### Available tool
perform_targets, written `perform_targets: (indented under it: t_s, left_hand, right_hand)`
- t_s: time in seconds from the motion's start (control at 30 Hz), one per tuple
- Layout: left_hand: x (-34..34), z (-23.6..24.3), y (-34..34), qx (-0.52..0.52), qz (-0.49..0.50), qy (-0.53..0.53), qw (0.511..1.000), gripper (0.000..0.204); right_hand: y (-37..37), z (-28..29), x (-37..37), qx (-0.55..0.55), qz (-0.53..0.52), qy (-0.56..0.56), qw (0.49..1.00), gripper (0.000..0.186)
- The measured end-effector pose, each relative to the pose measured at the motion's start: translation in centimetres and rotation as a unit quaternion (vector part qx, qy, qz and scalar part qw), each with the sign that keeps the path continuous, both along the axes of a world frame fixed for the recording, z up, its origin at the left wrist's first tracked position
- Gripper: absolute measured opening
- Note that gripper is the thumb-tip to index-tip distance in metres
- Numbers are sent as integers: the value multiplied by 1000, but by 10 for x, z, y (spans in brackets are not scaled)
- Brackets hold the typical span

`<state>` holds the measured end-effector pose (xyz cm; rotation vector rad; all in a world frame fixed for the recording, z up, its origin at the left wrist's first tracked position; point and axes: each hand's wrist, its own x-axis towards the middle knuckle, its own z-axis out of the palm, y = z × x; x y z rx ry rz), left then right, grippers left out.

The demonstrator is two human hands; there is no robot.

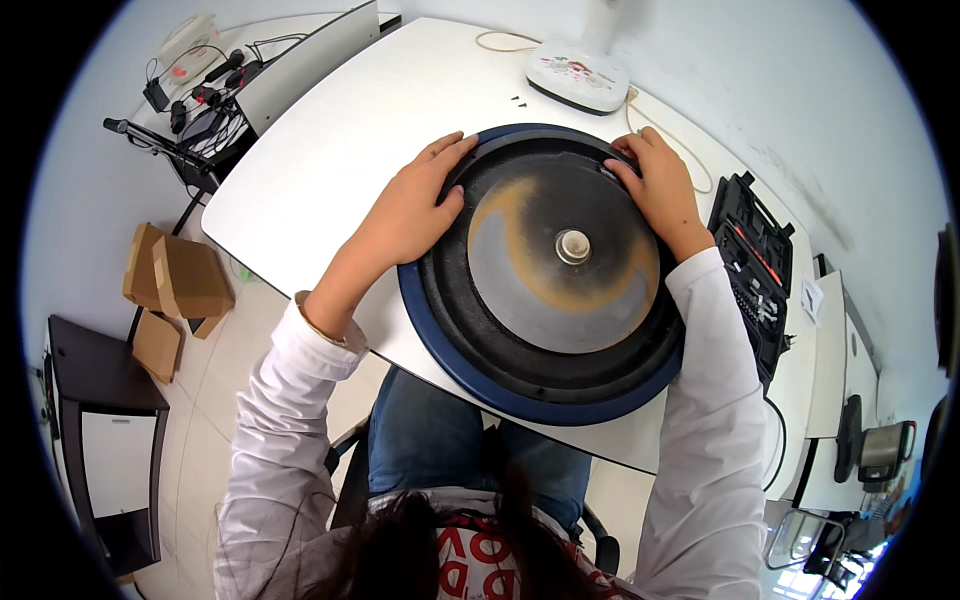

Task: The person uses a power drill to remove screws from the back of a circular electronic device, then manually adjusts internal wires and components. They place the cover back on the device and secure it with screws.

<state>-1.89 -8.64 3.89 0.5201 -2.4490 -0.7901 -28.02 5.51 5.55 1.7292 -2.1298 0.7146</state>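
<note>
A large round pan-like appliance (440,340) with a dark blue outer rim lies before me, its near side reaching past the table's front edge. Inside sits a black ring around a grey metal disc (520,310), stained brown and black, with a pale metal knob (573,247) at its centre. My left hand (415,205) holds the far left of the rim, fingers over the edge and thumb on the black ring. At the far right my right hand (655,185) grips the rim with bent fingers, its thumb inside; the fingertips are partly hidden.
Several small dark screws (518,102) lie on the white table (330,150), near a white stand base (578,78) with a cable. An open black tool case (755,270) is at the right. Cardboard boxes (185,275) and a dark cabinet (110,420) stand on the left floor.
</note>
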Motion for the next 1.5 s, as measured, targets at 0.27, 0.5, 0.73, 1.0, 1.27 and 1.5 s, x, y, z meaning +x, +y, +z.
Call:
perform_targets:
  t_s: [0.27, 0.5, 0.73, 1.0, 1.27, 1.5]
  left_hand:
    - [3, 3, -1, 54, -10, 25, 998, 54]
    - [5, 9, 4, 38, -3, 23, 999, 56]
    - [6, 0, -1, 58, -6, 8, 998, 55]
    - [6, -2, -2, 42, -6, -13, 999, 56]
    - [7, 0, 1, 63, 3, 1, 998, 59]
    - [3, -4, -2, 154, -9, 61, 986, 52]
  right_hand:
    - [1, 9, -3, -9, 23, -60, 998, 17]
    - [3, 13, -1, -17, 26, -67, 997, 17]
    - [-2, 8, -6, 13, 47, -82, 995, 16]
    - [0, 10, 8, 14, 9, 105, 994, 15]
    - [-9, 17, 16, 90, -23, 160, 983, 21]
    - [-27, 13, -2, 72, 52, -76, 993, 23]
